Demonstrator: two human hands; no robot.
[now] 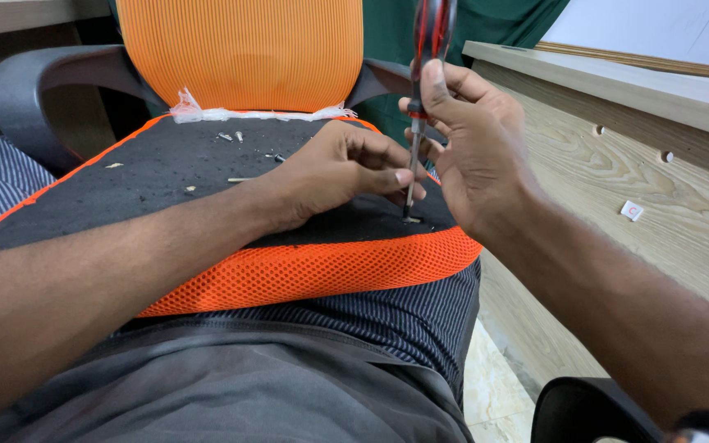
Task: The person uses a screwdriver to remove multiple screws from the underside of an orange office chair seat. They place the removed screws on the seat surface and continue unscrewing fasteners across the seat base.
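Right hand grips upright screwdriver | tip directly below, on screw near seat cushion front edge | left hand pinches shaft, nearer the screw.

We see even, soft indoor light, fairly bright, with no hard glare. Faint shadows lie under the fingers on the black fabric chair-seat underside. Towards six o'clock the forearms look stretched by the wide lens. Focus is sharp at centre.
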